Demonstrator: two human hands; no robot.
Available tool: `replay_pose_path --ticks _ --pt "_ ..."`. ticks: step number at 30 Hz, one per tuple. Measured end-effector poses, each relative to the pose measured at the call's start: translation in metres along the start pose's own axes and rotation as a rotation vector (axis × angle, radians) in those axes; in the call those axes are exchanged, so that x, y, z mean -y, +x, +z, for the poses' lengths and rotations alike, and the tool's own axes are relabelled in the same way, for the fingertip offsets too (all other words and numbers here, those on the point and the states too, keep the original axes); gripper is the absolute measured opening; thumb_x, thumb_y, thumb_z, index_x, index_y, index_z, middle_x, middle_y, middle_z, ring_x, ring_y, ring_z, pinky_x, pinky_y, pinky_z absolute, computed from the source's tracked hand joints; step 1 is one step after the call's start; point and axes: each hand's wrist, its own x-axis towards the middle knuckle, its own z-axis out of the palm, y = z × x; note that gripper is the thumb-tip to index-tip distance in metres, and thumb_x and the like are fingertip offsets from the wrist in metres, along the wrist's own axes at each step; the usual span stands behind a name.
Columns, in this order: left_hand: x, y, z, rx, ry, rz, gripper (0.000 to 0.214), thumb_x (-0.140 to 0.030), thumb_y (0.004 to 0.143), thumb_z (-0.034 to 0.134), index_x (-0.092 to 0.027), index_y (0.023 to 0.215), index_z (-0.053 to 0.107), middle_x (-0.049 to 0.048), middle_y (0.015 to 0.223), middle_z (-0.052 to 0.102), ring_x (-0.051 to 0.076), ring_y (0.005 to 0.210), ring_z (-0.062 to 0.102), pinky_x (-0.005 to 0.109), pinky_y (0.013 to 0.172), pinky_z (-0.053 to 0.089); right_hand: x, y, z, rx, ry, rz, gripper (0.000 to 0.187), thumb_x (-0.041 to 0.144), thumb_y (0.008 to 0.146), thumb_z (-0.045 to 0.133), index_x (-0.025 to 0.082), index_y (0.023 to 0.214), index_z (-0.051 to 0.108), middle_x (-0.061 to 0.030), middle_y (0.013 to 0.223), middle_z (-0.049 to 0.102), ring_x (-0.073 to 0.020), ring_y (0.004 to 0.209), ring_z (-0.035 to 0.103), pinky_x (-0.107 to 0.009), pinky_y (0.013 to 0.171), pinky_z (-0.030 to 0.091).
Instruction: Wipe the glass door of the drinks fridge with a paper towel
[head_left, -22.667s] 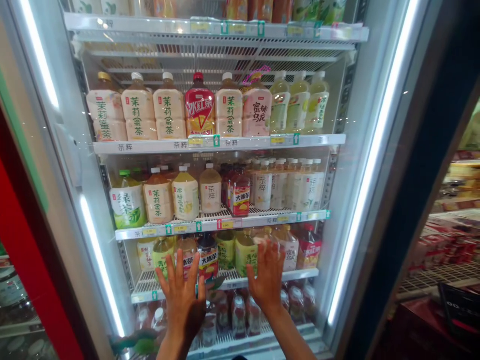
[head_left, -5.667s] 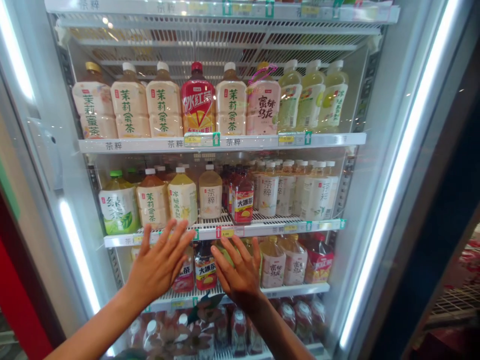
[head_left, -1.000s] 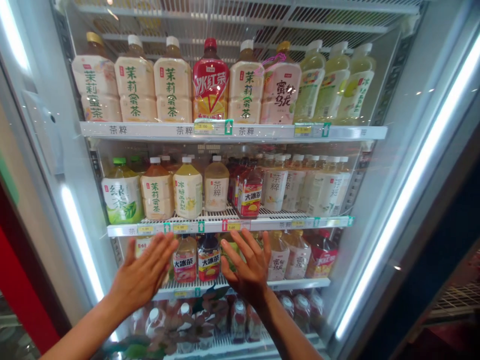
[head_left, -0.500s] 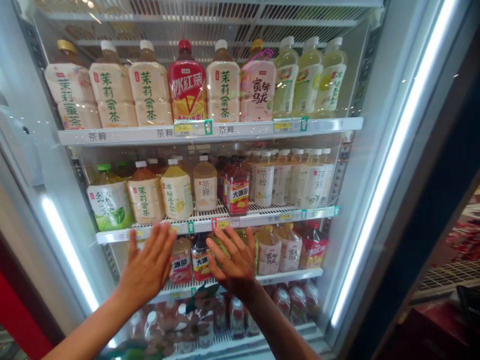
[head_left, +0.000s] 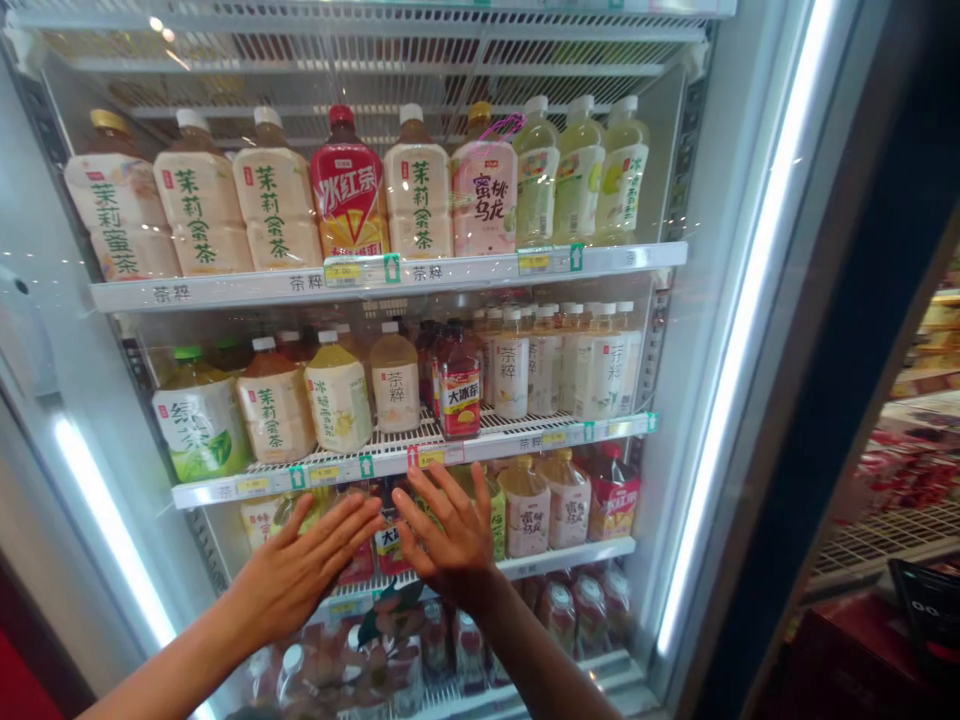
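My left hand [head_left: 311, 555] is raised low in the middle of the view, fingers stretched out and leaning right. Close beside it, my right hand [head_left: 450, 530] is open too, fingers spread and pointing up and left. Neither holds anything. Both are in front of a display fridge, covering part of its third shelf of drinks. Whether they touch the door glass I cannot tell. Just above my right hand, a small red iced tea bottle [head_left: 460, 390] stands at the front of the middle shelf [head_left: 397, 462]. Peach oolong bottles [head_left: 526, 505] stand right of that hand.
Large tea bottles [head_left: 199, 215] line the upper shelf [head_left: 300, 285]. A green tea bottle [head_left: 199, 420] stands left on the middle shelf. More bottles [head_left: 559, 615] fill the bottom. Bright light strips [head_left: 750, 320] run up both sides. A dark screen [head_left: 922, 600] is at right.
My left hand has moved lower and tilted further right, its fingertips closer to my right hand. My right hand has shifted slightly left. The view has shifted, so the upper shelves sit further left.
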Motion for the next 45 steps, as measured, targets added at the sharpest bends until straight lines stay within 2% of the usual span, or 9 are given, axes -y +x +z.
replay_pose_path --ticks 5,11,16,21,26,31,35,40,45 --pt "0.011 0.016 -0.010 -0.134 0.036 -0.470 0.071 -0.031 0.100 0.043 -0.014 0.162 0.012 0.0117 0.169 0.012 0.025 0.160 0.006 0.060 0.128 -0.005 0.000 0.000 0.000 -0.017 0.010 0.004 0.031 0.022 0.089 0.066 0.023 0.120 0.069 -0.0046 0.126 0.074 -0.0215 0.137 0.056 -0.055 0.129 0.025" --pt "-0.001 0.003 -0.002 -0.054 -0.009 -0.158 0.065 -0.029 0.101 0.038 -0.020 0.162 0.017 0.0012 0.169 0.018 0.018 0.159 0.009 0.047 0.132 -0.002 0.000 0.003 0.000 -0.020 -0.024 -0.002 0.029 0.023 0.091 0.065 0.024 0.120 0.069 -0.0036 0.124 0.075 -0.0208 0.135 0.058 -0.054 0.129 0.026" --pt "0.038 -0.004 -0.024 -0.151 0.042 -0.594 0.078 -0.033 0.099 0.049 -0.022 0.163 0.006 0.0080 0.171 0.007 0.030 0.159 0.004 0.060 0.129 -0.005 0.000 0.000 0.001 -0.021 -0.021 0.000 0.030 0.023 0.090 0.065 0.025 0.120 0.069 -0.0030 0.122 0.076 -0.0206 0.133 0.060 -0.054 0.128 0.027" --pt "0.032 -0.022 -0.016 -0.082 0.038 -0.197 0.067 -0.028 0.102 0.039 -0.023 0.163 0.012 0.0041 0.168 0.019 0.015 0.158 0.009 0.044 0.132 -0.003 -0.001 -0.002 0.001 -0.014 -0.001 -0.015 0.032 0.021 0.090 0.066 0.022 0.121 0.069 -0.0063 0.125 0.075 -0.0229 0.136 0.058 -0.056 0.128 0.026" --pt "0.042 -0.021 -0.020 -0.157 0.076 -0.560 0.075 -0.034 0.100 0.043 -0.020 0.163 0.005 0.0080 0.170 0.008 0.026 0.158 0.006 0.056 0.130 -0.006 -0.002 -0.002 0.002 -0.010 0.028 -0.024 0.031 0.020 0.091 0.067 0.020 0.122 0.069 -0.0079 0.125 0.074 -0.0233 0.140 0.054 -0.056 0.128 0.024" --pt "0.045 -0.022 -0.021 -0.050 0.101 -0.137 0.069 -0.033 0.102 0.038 -0.020 0.163 0.008 0.0037 0.168 0.019 0.015 0.159 0.004 0.045 0.132 -0.003 -0.002 -0.003 0.004 -0.014 0.017 -0.031 0.030 0.022 0.092 0.066 0.021 0.121 0.069 -0.0084 0.124 0.074 -0.0240 0.139 0.054 -0.057 0.128 0.024" --pt "0.061 -0.032 -0.027 -0.141 0.088 -0.492 0.073 -0.032 0.101 0.042 -0.020 0.163 0.004 0.0061 0.170 0.006 0.020 0.159 0.002 0.053 0.129 -0.010 -0.002 -0.004 0.004 -0.004 0.006 -0.036 0.029 0.024 0.093 0.065 0.022 0.121 0.069 -0.0077 0.124 0.073 -0.0243 0.137 0.055 -0.057 0.128 0.024" --pt "0.075 -0.049 -0.030 -0.127 0.076 -0.280 0.072 -0.023 0.100 0.038 -0.025 0.163 0.005 0.0023 0.170 0.010 0.015 0.158 0.006 0.043 0.132 -0.003 0.000 -0.004 0.004 0.010 0.000 -0.015 0.028 0.023 0.093 0.065 0.021 0.121 0.069 -0.0084 0.125 0.072 -0.0247 0.137 0.055 -0.057 0.127 0.024" --pt "0.089 -0.054 -0.039 -0.164 0.144 -0.591 0.077 -0.026 0.100 0.044 -0.017 0.163 0.001 0.0089 0.171 0.000 0.023 0.159 -0.001 0.049 0.129 -0.011 0.002 -0.004 0.003 0.002 0.003 -0.018 0.029 0.022 0.092 0.066 0.021 0.121 0.069 -0.0084 0.125 0.072 -0.0259 0.135 0.057 -0.057 0.128 0.024"
